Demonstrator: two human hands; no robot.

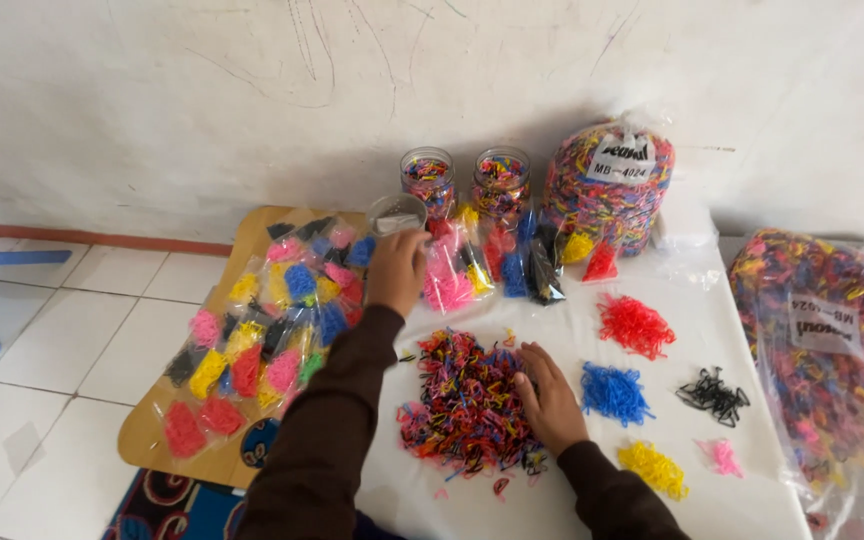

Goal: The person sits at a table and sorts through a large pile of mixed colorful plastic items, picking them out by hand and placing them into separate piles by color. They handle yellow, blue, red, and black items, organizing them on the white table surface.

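Note:
My left hand reaches forward and grips an empty clear plastic jar at the far side of the table. My right hand rests palm down, fingers apart, on the right edge of a big mixed-colour pile of small rubber bands on the white tabletop. Both arms wear dark brown sleeves. Right of the pile lie small sorted heaps: red, blue, black, yellow and pink.
Two filled jars and a large bag of mixed bands stand by the wall. Another large bag lies at right. Small colour-sorted packets cover a wooden board at left and sit before the jars. Tiled floor lies left.

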